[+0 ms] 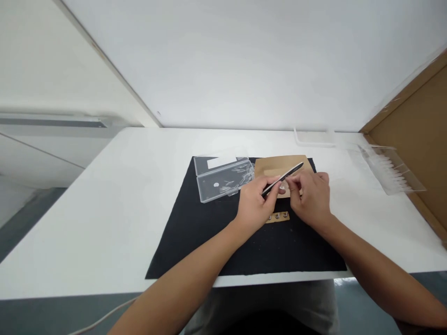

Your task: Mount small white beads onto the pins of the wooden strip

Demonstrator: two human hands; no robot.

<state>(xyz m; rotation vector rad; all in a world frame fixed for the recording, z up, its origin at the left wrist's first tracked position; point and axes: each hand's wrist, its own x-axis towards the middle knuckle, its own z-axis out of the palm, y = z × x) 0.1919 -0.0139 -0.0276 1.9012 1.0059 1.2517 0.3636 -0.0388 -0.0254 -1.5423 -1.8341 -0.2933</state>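
Note:
My left hand (257, 197) is closed round a slim black and silver pen-like tool (292, 171), which slants up to the right. Close beside it, my right hand (310, 194) has its thumb and fingers pinched together near the tool; what they hold is too small to make out. Under both hands lies a brown card (275, 163) at the back of the black mat (195, 237). Just below the hands a small tan strip (287, 216) carries several round metal pieces, its left end partly hidden by my left hand.
An open clear plastic case (218, 184) with several small clear pieces sits on the mat, left of the card. At the right of the white table (104, 209) is a clear tray with a row of white pieces (387, 172). A brown panel (419, 125) stands at the right edge.

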